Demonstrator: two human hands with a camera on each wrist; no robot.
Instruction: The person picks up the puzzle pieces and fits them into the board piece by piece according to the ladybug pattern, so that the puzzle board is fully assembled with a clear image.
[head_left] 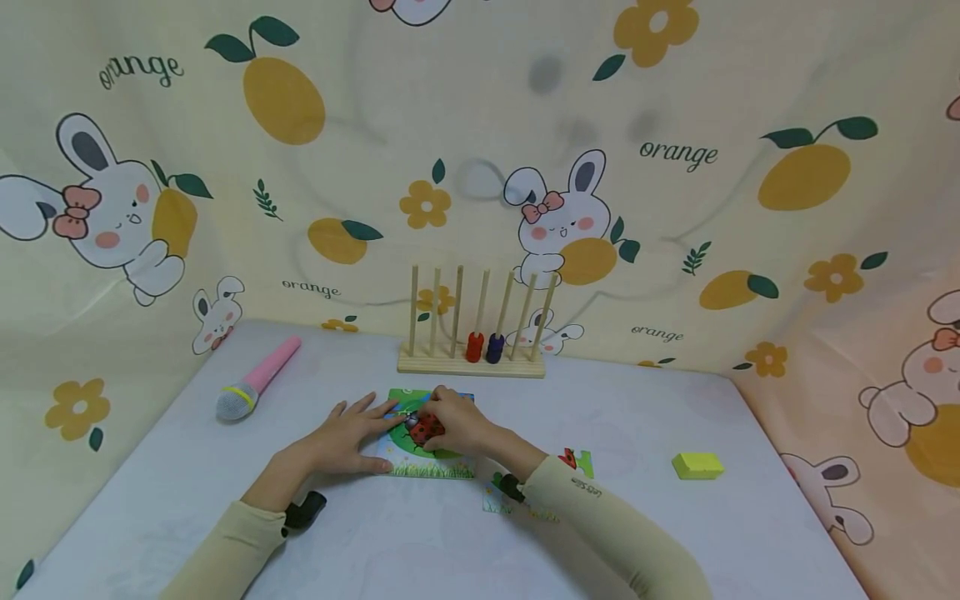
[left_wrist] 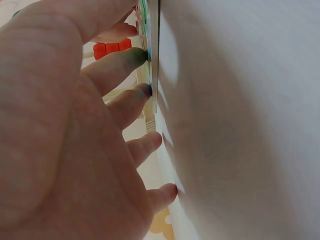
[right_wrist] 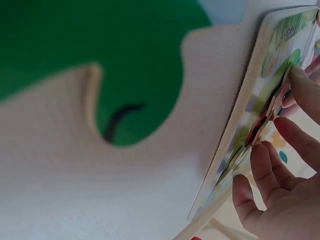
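On the white table (head_left: 405,550), between the two hands, the puzzle board (head_left: 431,469) lies flat. Left hand (head_left: 341,437) at its left side, fingers spread and near straight, some tips touching it. Right hand (head_left: 461,423) over its right half, thumb and fingers pinching the ladybug piece (head_left: 426,429), tilted against the board. Loose pieces (head_left: 495,498) near the right forearm, partly hidden.

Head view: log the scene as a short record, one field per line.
left hand: spread, touching the picture board at its left side
right hand: pinching the ladybug piece at the board
loose pieces: right of the board, partly hidden by the right arm
beyond the board: peg rack with red beads and dark blue beads
far left: pink-handled microphone
far right: yellow-green block
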